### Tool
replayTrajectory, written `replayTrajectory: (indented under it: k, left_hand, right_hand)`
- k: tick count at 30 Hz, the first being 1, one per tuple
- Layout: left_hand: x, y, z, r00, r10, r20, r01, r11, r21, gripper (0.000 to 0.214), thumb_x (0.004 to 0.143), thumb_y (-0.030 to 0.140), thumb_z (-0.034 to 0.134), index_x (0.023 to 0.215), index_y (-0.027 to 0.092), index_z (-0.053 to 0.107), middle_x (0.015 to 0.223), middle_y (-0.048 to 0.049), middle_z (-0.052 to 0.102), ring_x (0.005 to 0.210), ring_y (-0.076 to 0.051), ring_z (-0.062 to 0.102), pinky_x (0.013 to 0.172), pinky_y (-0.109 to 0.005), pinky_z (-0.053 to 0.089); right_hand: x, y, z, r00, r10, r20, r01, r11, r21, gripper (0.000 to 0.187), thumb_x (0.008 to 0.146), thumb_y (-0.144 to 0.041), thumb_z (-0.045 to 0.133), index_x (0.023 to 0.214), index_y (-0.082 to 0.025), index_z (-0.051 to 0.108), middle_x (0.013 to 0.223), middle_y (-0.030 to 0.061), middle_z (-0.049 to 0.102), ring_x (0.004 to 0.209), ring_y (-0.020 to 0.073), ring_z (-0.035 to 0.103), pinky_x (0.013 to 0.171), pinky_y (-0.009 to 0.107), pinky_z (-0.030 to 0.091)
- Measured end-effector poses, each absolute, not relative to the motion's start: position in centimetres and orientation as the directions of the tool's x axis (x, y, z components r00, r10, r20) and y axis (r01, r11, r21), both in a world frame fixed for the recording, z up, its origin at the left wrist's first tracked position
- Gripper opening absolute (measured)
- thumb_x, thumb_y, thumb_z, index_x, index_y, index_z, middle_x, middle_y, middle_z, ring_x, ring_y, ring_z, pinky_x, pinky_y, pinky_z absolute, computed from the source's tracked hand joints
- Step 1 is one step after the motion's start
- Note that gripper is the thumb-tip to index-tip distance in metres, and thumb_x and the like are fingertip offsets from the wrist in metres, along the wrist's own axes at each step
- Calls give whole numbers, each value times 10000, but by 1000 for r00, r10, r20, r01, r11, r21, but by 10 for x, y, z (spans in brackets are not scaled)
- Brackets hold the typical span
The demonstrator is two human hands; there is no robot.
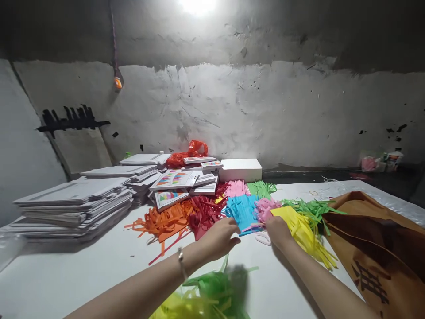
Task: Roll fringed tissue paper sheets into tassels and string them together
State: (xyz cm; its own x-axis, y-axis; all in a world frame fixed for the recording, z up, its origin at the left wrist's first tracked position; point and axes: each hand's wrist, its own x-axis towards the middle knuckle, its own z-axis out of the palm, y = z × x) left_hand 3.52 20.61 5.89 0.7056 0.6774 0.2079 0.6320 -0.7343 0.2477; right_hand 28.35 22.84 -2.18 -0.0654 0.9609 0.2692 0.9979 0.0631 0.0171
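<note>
My left hand [222,238] hovers over the white table just in front of the blue fringed paper [241,211]. Its thumb is apart from its bent fingers, and nothing shows between them. Against the pink fringed paper [265,209], my right hand [278,231] is closed, its fingertips partly hidden. Yellow fringed paper [295,226] lies right beside that hand, with green fringed paper [310,208] behind it. Dark red fringed paper [206,212] and orange fringed paper [172,218] spread left of the blue. Below my left forearm is a blurred green and yellow fringed bunch [209,292].
Stacks of white flat boxes [76,208] fill the table's left side. Printed boxes [175,179] and a red plastic bag [197,148] sit at the back, near a white box [241,170]. A brown bag [368,221] lies at right. A bare wall [232,110] stands behind.
</note>
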Motion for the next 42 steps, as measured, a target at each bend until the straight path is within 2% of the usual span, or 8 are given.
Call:
replayTrajectory:
  k: [6,10,16,23,30,37,40,42]
  left_hand:
    - [94,252,22,697,709,108,657,-692,300,155,962,256,672,1055,137,709,1068,-74,718,953,-214,696,861,-409,581]
    - [126,264,4,690,720,78,664,-672,327,199,991,317,641,1090,149,678,1094,-64,705,951,-203,693,847,-406,595]
    - [153,270,-10,667,737,107,672,-657,340,229,986,328,645,1135,155,667,1161,-79,686,1004,-220,681,871,-425,588]
    - [156,272,-25,666,728,165,651,-674,349,214,985,343,644,1073,151,674,1081,-63,696,948,-205,680,838,-402,584]
    - [153,272,-30,669,714,207,643,-696,321,187,992,329,634,1037,155,682,1064,-58,702,964,-206,678,867,-412,575]
    - [149,270,-32,647,718,256,648,-695,312,193,990,328,637,1064,154,676,1056,-56,702,956,-207,682,867,-418,576]
    - [152,269,-34,623,736,267,656,-676,335,191,993,328,633,1043,149,677,1018,-48,704,909,-194,686,837,-400,582]
    - [154,269,-34,614,745,261,659,-665,350,186,996,326,631,1015,148,681,987,-41,707,876,-183,687,818,-386,586]
  right_hand:
    - [320,215,-29,58,967,249,966,8,-258,216,990,-357,644,1046,-151,676,1058,44,699,976,190,683,885,405,571]
    - [332,217,-35,126,974,187,904,-35,-426,215,983,-361,652,988,-148,685,987,20,706,872,166,688,798,350,584]
    - [335,223,-46,157,981,110,828,-70,-556,228,966,-371,675,952,-144,684,945,9,702,819,154,680,743,319,581]
    - [338,220,-49,126,990,60,791,-64,-608,226,965,-370,680,941,-145,673,907,3,692,779,139,671,724,311,579]
    - [332,223,-48,53,989,141,777,48,-628,241,986,-380,648,946,-144,674,889,-2,690,776,141,674,737,320,579]
    - [329,218,-52,70,939,336,851,120,-511,205,1019,-348,596,1002,-151,652,894,1,672,784,139,663,747,326,572]
    - [327,211,-49,7,911,411,887,184,-424,145,1014,-280,600,1079,-157,642,939,5,665,807,141,655,748,319,562]
    - [325,206,-46,-59,894,444,909,232,-345,87,992,-223,614,1043,-164,654,970,7,654,807,138,631,755,317,545]
